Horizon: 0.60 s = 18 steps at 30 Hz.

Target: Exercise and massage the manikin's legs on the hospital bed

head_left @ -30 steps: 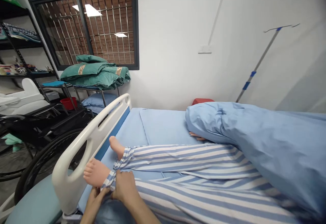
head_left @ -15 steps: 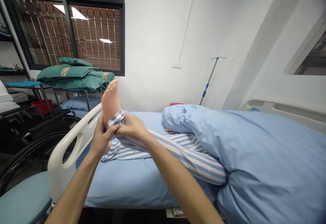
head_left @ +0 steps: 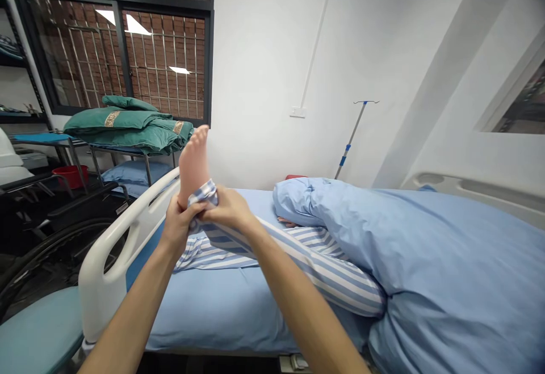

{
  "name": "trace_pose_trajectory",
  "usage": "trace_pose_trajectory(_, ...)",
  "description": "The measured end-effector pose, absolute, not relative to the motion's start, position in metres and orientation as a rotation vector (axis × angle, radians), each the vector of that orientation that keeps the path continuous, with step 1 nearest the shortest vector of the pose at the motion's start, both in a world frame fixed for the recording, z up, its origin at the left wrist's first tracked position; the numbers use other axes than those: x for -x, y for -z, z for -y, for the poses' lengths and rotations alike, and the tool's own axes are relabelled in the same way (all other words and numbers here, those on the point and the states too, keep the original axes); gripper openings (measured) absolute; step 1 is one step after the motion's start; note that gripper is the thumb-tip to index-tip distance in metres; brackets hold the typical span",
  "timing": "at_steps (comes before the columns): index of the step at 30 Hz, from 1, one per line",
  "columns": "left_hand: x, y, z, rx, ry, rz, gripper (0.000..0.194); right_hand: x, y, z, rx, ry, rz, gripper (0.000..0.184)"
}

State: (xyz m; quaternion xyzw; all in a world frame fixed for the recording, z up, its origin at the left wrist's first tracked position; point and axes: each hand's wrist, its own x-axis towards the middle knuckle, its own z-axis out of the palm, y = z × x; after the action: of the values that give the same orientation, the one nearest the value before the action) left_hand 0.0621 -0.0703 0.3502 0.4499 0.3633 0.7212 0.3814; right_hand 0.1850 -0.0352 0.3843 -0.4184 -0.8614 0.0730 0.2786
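A bare foot (head_left: 194, 161) points upward above the bed, its leg lifted in blue-and-white striped pajama trousers (head_left: 336, 276). My left hand (head_left: 179, 221) is closed around the heel and ankle from below. Wrapped around the same ankle from the far side, over the bunched trouser cuff (head_left: 204, 192), is my right hand (head_left: 227, 208). The two thumbs meet near the cuff. The other striped trouser leg lies flat on the mattress (head_left: 221, 306) behind. A thick blue quilt (head_left: 404, 238) covers the upper body, and a bit of a hand (head_left: 287, 222) shows under its edge.
The pale bed end board (head_left: 96, 260) stands left of the foot, with a wheelchair (head_left: 55, 243) and a teal seat (head_left: 42, 328) beyond it. Green folded bedding (head_left: 123, 127) is piled on a rack under the window. An IV pole (head_left: 351, 141) rises behind the bed.
The foot and both hands have moved slightly up and to the right, with the grip kept. The view has shifted a little.
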Motion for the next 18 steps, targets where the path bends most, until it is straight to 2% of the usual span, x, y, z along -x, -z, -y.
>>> trace_pose_trajectory(4, -0.026, -0.289, 0.066, -0.892, -1.754, -0.96, 0.034, -0.143, -0.323, 0.026, 1.268, -0.16, 2.369, 0.059)
trace_pose_trajectory(10, 0.021, -0.159, 0.049, -0.483, -1.689, -1.039, 0.036, -0.091, -0.22, 0.017, 1.354, -0.213, 2.535, 0.06)
trace_pose_trajectory(14, 0.031, -0.08, 0.05, -0.224, -1.669, -1.034, 0.031, -0.07, -0.15, 0.014, 1.459, -0.273, 2.605, 0.067)
trace_pose_trajectory(18, 0.031, -0.026, 0.055, -0.02, -1.64, -1.026, 0.023, -0.06, -0.098, 0.014, 1.538, -0.298, 2.676, 0.069)
